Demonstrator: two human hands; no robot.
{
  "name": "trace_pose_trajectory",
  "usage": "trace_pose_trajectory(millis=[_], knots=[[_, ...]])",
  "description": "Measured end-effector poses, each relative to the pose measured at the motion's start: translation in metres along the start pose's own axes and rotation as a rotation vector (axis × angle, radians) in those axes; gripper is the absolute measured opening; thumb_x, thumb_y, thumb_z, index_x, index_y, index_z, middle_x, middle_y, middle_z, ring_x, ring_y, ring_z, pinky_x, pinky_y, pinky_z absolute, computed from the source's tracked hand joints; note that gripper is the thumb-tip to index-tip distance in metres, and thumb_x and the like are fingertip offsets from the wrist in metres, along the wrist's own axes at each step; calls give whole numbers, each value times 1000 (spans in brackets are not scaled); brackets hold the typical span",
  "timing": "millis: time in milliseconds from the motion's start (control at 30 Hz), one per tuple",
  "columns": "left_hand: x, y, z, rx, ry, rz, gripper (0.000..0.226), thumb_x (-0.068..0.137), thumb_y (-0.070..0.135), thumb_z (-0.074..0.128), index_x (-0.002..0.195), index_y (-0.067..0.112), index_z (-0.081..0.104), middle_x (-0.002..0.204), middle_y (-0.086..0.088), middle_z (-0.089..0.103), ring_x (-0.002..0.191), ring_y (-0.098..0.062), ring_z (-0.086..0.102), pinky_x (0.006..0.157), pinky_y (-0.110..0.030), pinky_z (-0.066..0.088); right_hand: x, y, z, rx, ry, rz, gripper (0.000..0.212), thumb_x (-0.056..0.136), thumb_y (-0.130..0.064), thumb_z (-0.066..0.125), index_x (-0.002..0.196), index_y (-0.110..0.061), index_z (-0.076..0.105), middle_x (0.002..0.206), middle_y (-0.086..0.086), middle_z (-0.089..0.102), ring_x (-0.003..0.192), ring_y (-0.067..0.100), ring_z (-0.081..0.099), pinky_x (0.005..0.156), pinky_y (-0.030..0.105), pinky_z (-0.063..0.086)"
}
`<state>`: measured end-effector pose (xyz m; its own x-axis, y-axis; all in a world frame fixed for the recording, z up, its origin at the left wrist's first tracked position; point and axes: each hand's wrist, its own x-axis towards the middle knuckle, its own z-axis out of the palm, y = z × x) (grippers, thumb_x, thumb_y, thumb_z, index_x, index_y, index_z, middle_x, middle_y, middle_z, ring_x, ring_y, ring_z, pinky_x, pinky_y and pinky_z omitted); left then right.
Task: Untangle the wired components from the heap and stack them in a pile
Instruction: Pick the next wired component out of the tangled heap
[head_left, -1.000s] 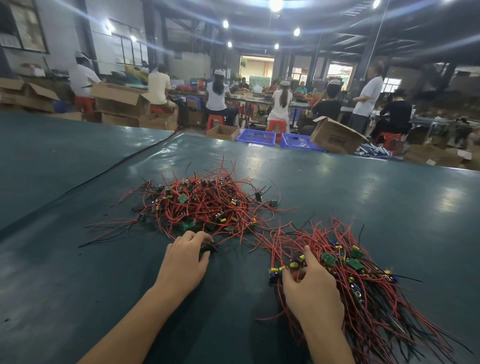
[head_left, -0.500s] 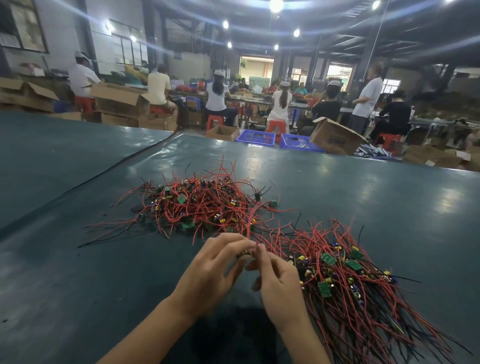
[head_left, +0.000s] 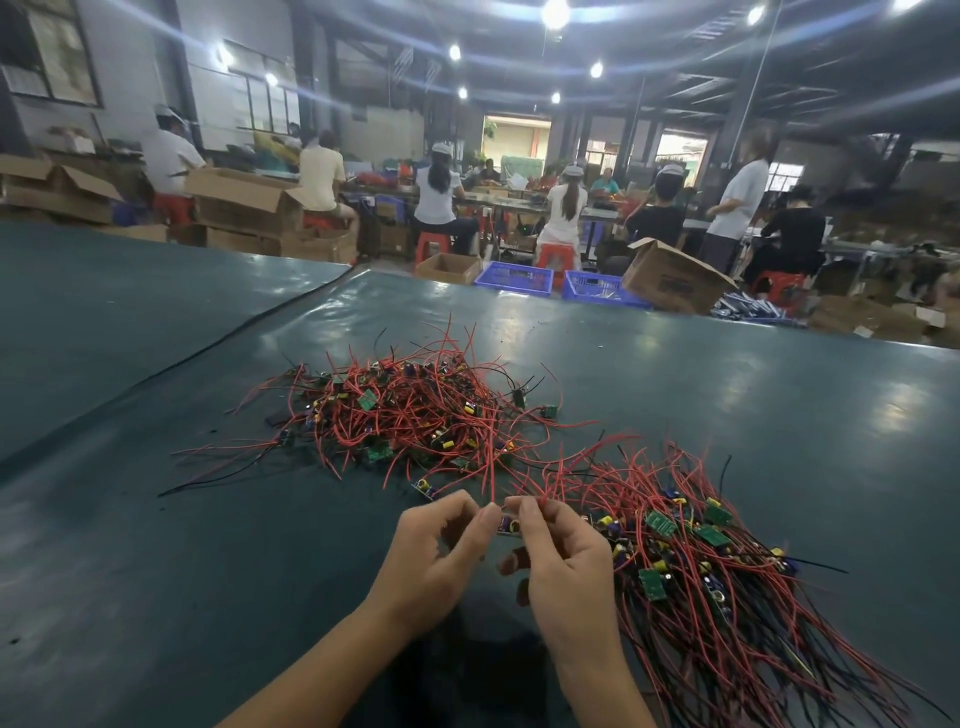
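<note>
A tangled heap (head_left: 415, 410) of small green circuit boards with red and black wires lies mid-table. To its right spreads a pile (head_left: 696, 561) of the same components with wires lying roughly parallel. Between them, close to me, my left hand (head_left: 436, 561) and my right hand (head_left: 566, 571) meet fingertip to fingertip, both pinching one small wired component (head_left: 508, 525). Its red wires rise upward from my fingers towards the heap.
The dark green table (head_left: 156, 571) has a seam running diagonally at the left. Beyond its far edge stand cardboard boxes (head_left: 670, 278), blue crates (head_left: 514, 278) and several seated and standing workers.
My left hand left the heap's near edge and my right hand left the pile; they came together at the centre and now hold one component between them.
</note>
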<state>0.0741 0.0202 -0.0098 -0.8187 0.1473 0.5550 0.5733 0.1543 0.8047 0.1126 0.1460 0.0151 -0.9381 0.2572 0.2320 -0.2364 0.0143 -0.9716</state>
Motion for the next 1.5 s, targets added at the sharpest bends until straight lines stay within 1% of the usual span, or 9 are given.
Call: trace_pose_trajectory(millis=[267,400,567,700,800,1000,1200,1300,1500], knots=[[0,-5,0,-145,-86,-170,38,91,50,58,74,16,65,58,2,58,55,-13,57,54,-27,48,-1,0,0,-1,-150,-14,30,97,-15,56,80,-27,76,55,7,58,40,9,45,38,19,36],[-1,-5,2,-136,-55,-181,30,95,33,52,71,24,67,59,-2,62,53,-12,58,53,-25,47,1,4,-1,2,-36,9,19,95,-20,59,89,-22,77,55,-6,53,44,7,39,41,20,30],[5,-4,5,-187,149,-213,39,90,36,52,59,19,68,56,-6,63,49,-16,55,50,-27,46,7,8,-4,127,150,88,25,95,-26,60,77,-27,77,60,10,42,45,11,31,43,25,25],[3,-3,7,-250,164,-263,44,94,43,54,61,18,68,58,-6,65,47,-14,54,50,-21,43,7,5,-3,168,142,90,23,95,-25,59,82,-30,79,62,3,56,44,10,35,42,25,29],[1,-2,4,-294,0,-317,50,89,48,48,66,10,69,64,-9,67,53,-18,57,53,-24,44,6,1,-4,203,62,86,20,90,-29,60,84,-26,79,61,4,57,45,8,41,41,20,35],[-2,9,10,-389,-66,-362,54,85,52,54,66,4,67,66,-8,69,62,-19,66,62,-26,54,3,1,1,121,28,69,18,82,-34,67,72,-24,78,76,16,72,73,28,70,73,43,61],[-5,9,13,-265,-129,-216,39,94,40,53,74,10,68,65,-10,65,60,-17,60,56,-23,46,0,0,3,70,12,82,27,90,-25,64,68,-19,78,66,4,72,62,10,68,57,20,54],[-6,8,15,-154,-100,-128,41,92,47,51,67,17,65,62,-6,64,56,-12,59,55,-22,44,3,-2,3,177,37,229,29,94,-21,60,72,-20,79,63,0,71,57,8,66,53,20,53],[-3,12,12,-170,-89,-120,43,90,48,50,63,19,64,52,-2,61,50,-12,60,53,-20,45,20,-8,-28,407,278,340,21,96,-23,58,93,-12,76,53,-5,28,38,4,21,32,16,22]])
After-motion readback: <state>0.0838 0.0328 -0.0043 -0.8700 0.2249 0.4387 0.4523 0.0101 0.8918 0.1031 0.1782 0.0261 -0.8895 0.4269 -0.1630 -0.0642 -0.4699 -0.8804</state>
